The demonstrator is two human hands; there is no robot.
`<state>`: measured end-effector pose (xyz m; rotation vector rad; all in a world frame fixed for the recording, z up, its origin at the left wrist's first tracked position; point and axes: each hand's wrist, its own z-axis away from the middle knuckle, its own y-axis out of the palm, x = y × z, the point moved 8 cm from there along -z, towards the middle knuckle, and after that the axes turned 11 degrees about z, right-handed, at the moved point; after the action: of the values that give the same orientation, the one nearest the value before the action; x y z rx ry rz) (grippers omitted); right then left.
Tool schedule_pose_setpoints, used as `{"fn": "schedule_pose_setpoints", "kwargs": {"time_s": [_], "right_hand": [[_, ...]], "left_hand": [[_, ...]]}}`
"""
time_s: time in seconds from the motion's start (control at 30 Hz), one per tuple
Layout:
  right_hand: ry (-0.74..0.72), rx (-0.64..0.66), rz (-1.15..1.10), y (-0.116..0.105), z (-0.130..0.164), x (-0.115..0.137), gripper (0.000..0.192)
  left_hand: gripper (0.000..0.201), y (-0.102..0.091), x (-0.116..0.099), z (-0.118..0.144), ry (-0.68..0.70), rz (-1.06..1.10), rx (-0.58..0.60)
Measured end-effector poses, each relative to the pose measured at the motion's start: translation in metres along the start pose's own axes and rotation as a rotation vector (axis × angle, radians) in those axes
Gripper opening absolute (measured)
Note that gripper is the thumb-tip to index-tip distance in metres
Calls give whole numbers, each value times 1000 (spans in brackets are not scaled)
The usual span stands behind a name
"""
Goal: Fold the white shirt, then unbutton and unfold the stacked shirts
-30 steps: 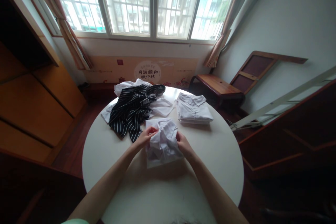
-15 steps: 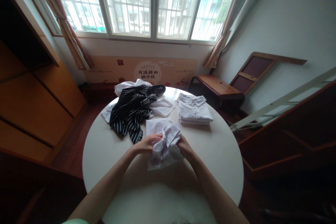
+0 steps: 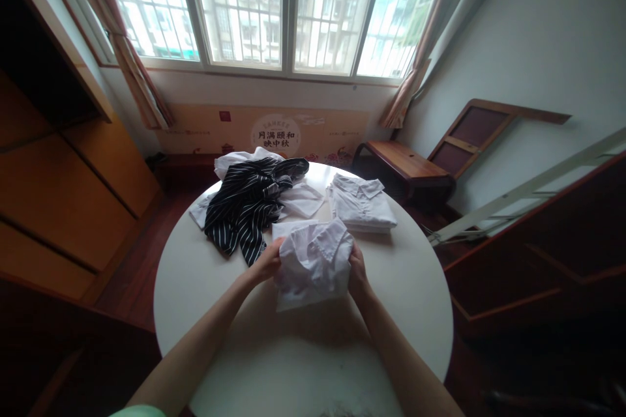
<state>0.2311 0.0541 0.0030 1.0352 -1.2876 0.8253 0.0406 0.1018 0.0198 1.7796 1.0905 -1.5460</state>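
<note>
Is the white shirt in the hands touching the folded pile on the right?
Apart. The head view shows a strip of bare table between the shirt and the pile.

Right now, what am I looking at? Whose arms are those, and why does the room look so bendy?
The picture comes from a small camera worn on a person's head, looking forward and down. So the two bare arms reaching in from the bottom belong to that person. The lens is very wide, which bends the walls and window.

In front of them is a round white table. The left hand and the right hand each grip one side of a white shirt, folded into a rough square with its collar at the far edge.

Farther back on the left lies an unfolded heap: a black striped garment on top of some white clothes. On the right sits a neat stack of folded white shirts. Behind the table are a big barred window and a low wooden bench.
</note>
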Motion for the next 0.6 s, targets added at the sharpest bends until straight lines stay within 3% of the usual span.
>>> {"fn": "schedule_pose_setpoints", "kwargs": {"time_s": [0.27, 0.37, 0.47, 0.6], "right_hand": [[-144, -202, 90, -54, -10, 38, 31], [-156, -170, 201, -68, -9, 51, 33], [-140, -50, 318, -72, -3, 66, 33], [-108, 219, 518, -63, 10, 92, 35]], "left_hand": [[43, -64, -10, 6, 1, 316, -371], [52, -77, -17, 18, -51, 423, -440], [50, -80, -31, 28, -108, 361, -368], [37, -69, -57, 40, -192, 113, -67]]}}
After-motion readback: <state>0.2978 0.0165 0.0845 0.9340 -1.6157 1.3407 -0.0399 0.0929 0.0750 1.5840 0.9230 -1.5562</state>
